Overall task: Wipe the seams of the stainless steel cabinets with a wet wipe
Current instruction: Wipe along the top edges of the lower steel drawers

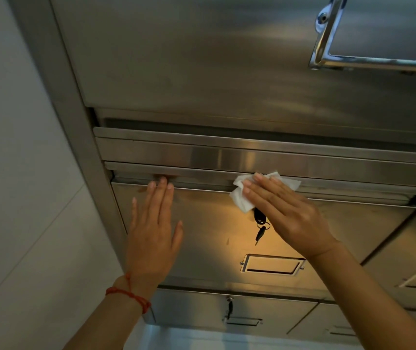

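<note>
A stainless steel cabinet fills the view, with a drawer front point(206, 248) in the middle. Along its top edge runs a horizontal seam point(196, 181) under a steel ledge. My right hand point(287, 213) lies flat and presses a crumpled white wet wipe point(239, 195) against that seam, fingers pointing up and left. My left hand point(151, 233) rests flat on the drawer front to the left, fingers spread, fingertips touching the seam. A red string bracelet point(128, 295) circles the left wrist.
Black keys point(260, 223) hang from the drawer's lock just under the wipe. A label holder point(272, 265) sits lower on the drawer. A large upper door with a chrome handle point(328, 46) is above. More drawers lie below and to the right. A white wall point(20, 173) borders the left.
</note>
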`<action>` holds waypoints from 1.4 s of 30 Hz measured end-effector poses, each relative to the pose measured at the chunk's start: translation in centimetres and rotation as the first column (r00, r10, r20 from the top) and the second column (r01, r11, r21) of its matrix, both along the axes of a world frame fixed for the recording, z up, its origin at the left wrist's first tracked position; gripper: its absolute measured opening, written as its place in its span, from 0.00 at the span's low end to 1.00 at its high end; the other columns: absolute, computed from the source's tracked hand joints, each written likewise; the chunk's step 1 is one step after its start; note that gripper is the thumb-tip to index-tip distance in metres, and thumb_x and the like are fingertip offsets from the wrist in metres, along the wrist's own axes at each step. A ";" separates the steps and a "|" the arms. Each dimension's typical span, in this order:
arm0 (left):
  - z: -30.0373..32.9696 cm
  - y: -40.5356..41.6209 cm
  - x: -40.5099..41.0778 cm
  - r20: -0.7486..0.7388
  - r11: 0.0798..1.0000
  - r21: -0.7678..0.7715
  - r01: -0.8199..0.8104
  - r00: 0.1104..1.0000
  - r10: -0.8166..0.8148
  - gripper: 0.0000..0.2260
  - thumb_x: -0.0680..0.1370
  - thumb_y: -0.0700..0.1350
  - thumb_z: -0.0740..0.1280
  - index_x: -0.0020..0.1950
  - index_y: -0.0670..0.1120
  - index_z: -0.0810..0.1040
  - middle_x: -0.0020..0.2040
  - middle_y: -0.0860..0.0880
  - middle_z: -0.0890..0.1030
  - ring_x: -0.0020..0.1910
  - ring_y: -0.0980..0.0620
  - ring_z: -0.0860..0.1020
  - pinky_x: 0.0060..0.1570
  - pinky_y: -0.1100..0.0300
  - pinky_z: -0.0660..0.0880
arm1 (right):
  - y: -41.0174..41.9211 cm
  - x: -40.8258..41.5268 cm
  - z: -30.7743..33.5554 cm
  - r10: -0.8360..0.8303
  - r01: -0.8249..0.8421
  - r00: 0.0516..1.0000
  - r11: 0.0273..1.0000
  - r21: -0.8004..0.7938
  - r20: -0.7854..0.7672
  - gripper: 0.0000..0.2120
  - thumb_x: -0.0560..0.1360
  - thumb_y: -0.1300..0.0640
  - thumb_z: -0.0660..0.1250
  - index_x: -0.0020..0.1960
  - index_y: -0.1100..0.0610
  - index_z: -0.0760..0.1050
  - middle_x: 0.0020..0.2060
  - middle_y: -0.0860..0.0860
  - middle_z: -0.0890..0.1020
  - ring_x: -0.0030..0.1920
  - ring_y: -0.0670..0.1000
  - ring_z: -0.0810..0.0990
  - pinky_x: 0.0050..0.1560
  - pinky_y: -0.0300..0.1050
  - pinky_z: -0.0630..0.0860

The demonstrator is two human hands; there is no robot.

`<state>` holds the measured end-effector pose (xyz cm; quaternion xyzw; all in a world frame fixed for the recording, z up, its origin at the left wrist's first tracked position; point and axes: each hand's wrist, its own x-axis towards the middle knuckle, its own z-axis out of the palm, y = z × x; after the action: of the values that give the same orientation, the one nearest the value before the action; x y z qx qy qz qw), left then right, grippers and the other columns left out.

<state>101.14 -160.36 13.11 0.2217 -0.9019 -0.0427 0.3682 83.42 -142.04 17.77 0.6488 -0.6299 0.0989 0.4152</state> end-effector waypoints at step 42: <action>-0.4 0.2 -0.4 -0.029 1.000 0.029 0.010 1.000 -0.009 0.26 0.76 0.49 0.54 0.72 0.37 0.62 0.72 0.41 0.61 0.72 0.46 0.56 0.68 0.41 0.55 | -0.7 0.1 -0.2 0.053 -0.053 0.998 0.998 -0.017 0.022 0.15 0.78 0.66 0.59 0.64 0.65 0.71 0.63 0.60 0.75 0.65 0.59 0.72 0.66 0.56 0.68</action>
<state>100.75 -160.14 12.73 0.2221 -0.8968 -0.0607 0.3778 83.47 -142.76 17.59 0.6609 -0.6162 0.1222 0.4105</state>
